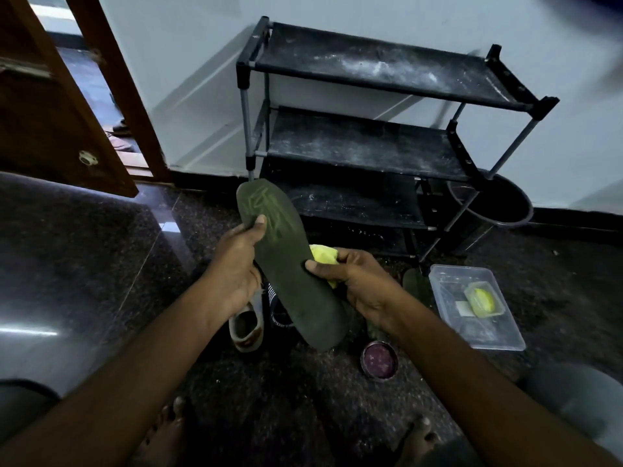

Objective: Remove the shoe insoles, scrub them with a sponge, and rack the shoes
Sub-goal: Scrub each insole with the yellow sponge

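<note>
A dark green insole with faded light green print is held up in front of me, toe end pointing away. My left hand grips its left edge, thumb pressed on the top face. My right hand holds a yellow sponge and pinches the insole's right edge with the thumb. Below the insole lie a white shoe and a dark shoe on the floor. A second green insole lies partly hidden behind my right hand.
A black three-shelf shoe rack stands against the wall, dusty and bare. A black bucket sits behind its right leg. A clear plastic tub with a yellow item inside is at right; a round purple tin is near my feet. An open wooden door stands at left.
</note>
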